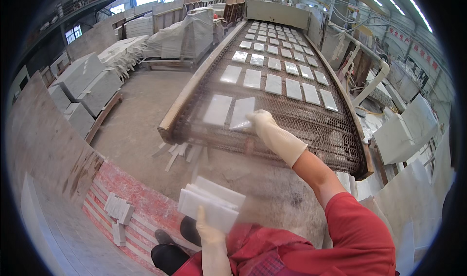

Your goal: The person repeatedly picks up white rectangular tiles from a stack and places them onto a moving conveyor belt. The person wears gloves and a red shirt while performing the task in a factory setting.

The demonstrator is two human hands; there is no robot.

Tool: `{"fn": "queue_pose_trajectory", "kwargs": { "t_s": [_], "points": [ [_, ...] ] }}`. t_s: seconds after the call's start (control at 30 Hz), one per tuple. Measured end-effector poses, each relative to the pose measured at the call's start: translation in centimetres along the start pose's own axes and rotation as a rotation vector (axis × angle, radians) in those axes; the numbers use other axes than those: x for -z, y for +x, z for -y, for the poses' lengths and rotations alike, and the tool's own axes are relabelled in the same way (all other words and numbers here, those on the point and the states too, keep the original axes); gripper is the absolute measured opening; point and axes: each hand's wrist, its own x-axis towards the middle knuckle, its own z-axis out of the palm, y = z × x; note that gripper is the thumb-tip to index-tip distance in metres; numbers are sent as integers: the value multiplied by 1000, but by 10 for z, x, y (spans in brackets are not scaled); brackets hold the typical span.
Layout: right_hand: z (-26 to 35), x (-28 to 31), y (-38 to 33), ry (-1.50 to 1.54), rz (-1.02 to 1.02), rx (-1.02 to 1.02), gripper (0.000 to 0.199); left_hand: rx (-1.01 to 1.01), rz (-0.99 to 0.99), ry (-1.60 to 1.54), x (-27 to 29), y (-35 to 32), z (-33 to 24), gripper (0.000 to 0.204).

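Observation:
My left hand [209,232], in a cream rubber glove, is closed around a small stack of white stone tiles [216,202] held low in front of my body. The stack is fanned, its edges slightly apart. My right hand [273,131], gloved the same way, grips the right edge of one white tile [241,113] at the near end of a wire-mesh conveyor belt [316,132]. This tile looks slightly tilted; whether it touches the mesh I cannot tell. Beside it on the left lies another tile [217,109]. Farther up, rows of similar tiles cover the belt.
Rails [192,93] flank the belt, and a beige panel [277,14] crosses its far end. Down at my left, small stone pieces [119,208] rest on a red-and-white slatted surface [141,193]. Stone slabs [87,84] stand farther left; more slabs [396,137] lean at right.

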Motion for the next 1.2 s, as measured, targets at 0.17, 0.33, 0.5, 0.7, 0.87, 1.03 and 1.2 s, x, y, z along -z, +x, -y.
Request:
{"fn": "queue_pose_trajectory", "kwargs": {
  "t_s": [0.17,0.33,0.5,0.7,0.87,1.03,1.2],
  "points": [
    [0,1,-3,-13,0,16,30,-10,-1,11,-1,-1,0,67],
    [17,4,-18,-137,19,10,35,-16,20,10,0,0,-1,67],
    [29,25,-81,-1022,34,404,42,-7,90,-22,1,0,-3,68],
    [-35,26,-186,-1166,755,162,49,59,184,-54,0,1,-1,75],
    [-56,27,-192,-860,697,-42,52,78,279,0,0,-1,4,79],
    [-27,60,-179,-688,418,11,41,40,265,92,-2,4,9,77],
    [14,79,-120,-369,105,180,32,72,252,-5,-1,9,6,77]
  ]
}}
